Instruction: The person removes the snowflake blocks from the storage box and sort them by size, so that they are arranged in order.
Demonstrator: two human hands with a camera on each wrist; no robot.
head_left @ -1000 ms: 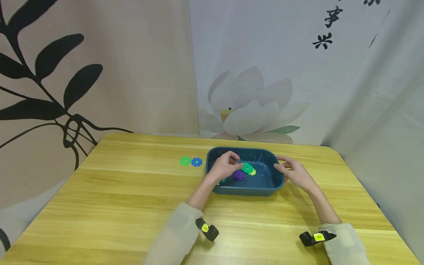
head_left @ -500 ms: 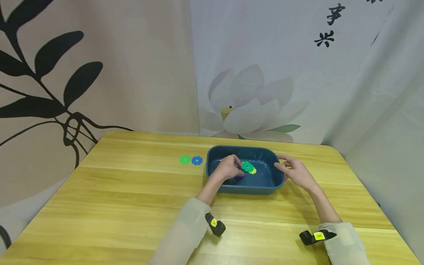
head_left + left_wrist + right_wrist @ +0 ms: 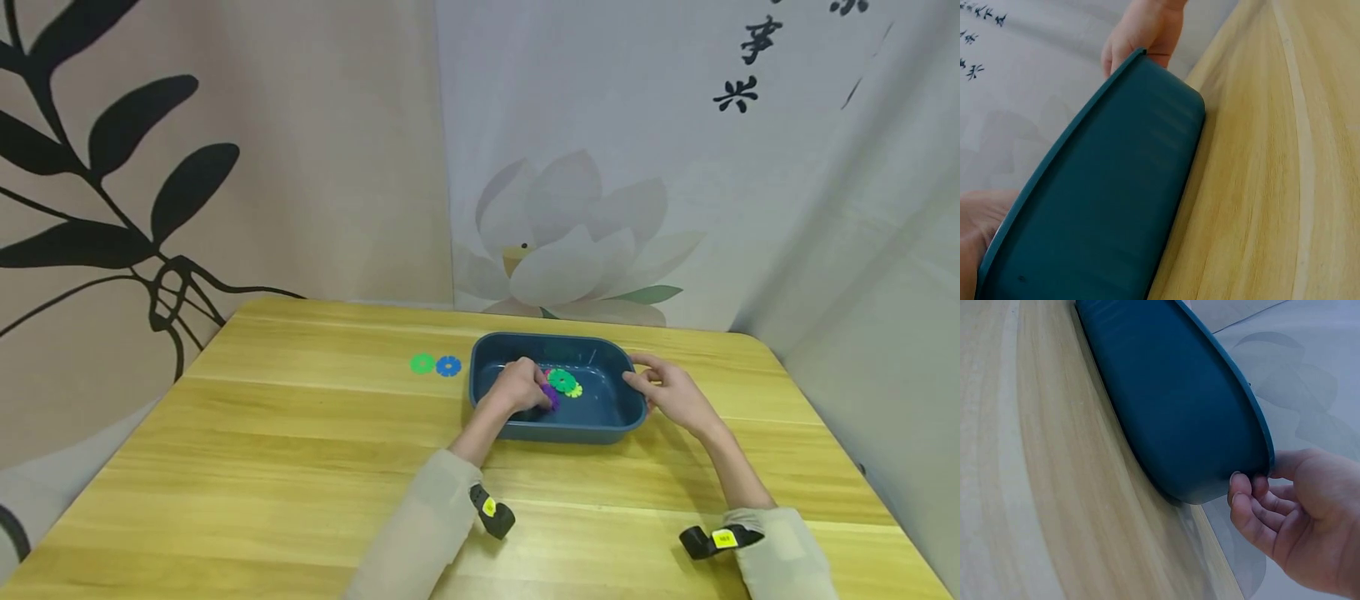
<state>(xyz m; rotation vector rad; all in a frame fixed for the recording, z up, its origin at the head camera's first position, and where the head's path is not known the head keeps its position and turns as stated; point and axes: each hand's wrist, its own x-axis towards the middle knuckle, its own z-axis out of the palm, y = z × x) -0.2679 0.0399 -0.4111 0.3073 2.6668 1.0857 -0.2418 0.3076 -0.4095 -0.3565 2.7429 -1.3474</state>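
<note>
A dark blue plastic bin (image 3: 600, 408) stands on the table, holding several notched snowflake discs. My left hand (image 3: 517, 385) reaches down into it. At its fingertips is a purple snowflake disc (image 3: 552, 397), tilted and partly covered by the fingers. Just right of it lie a green disc (image 3: 562, 381) and a small yellow disc (image 3: 575, 390); a bit of pink shows behind them. My right hand (image 3: 1316, 519) grips the bin's right end, thumb at the rim and fingers curled against the outer wall. In the left wrist view the bin's wall hides the left fingertips.
On the wooden table (image 3: 300, 467), left of the bin, a light green disc (image 3: 422, 363) and a blue disc (image 3: 448, 366) lie side by side. A printed curtain (image 3: 337, 167) hangs behind the table's back edge.
My left hand has moved lower and slightly right inside the bin, onto the purple disc, which has shifted right and tilted. The right hand keeps its place on the bin.
</note>
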